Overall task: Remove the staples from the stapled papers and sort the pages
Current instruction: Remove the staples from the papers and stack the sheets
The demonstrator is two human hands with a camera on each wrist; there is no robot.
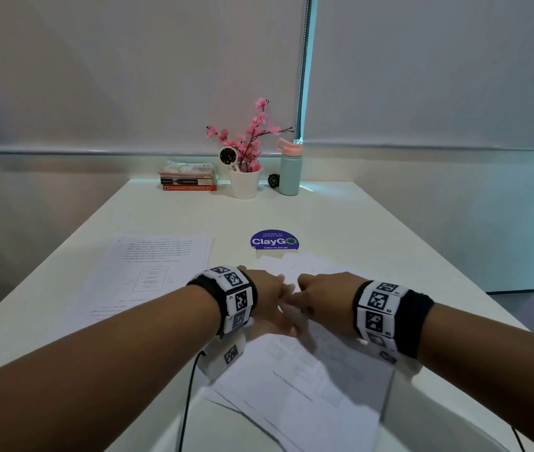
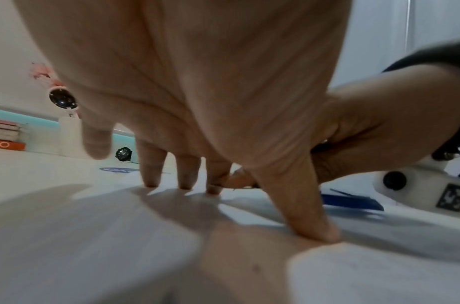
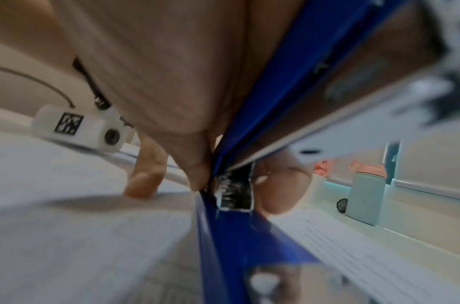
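Down at the paper, the left hand [image 2: 197, 82] presses straight, spread fingers [image 2: 151, 174] and thumb onto the stapled papers [image 1: 308, 386]. The right hand [image 1: 321, 298] curls its fingers [image 3: 278, 189] round a blue tool [image 3: 262, 102], blurred and half hidden by the palm; its metal tip meets the sheet beside the left fingertips. No staple can be made out. These thin white printed sheets lie fanned at the near edge of the smooth pale bench [image 1: 373, 223]. A separate pile of pages [image 1: 154, 265] lies to the left. Farther back sit a round blue sticker [image 1: 274, 240], stacked books [image 1: 189, 177], a white flowerpot [image 1: 245, 184] and a mint bottle [image 1: 290, 171].
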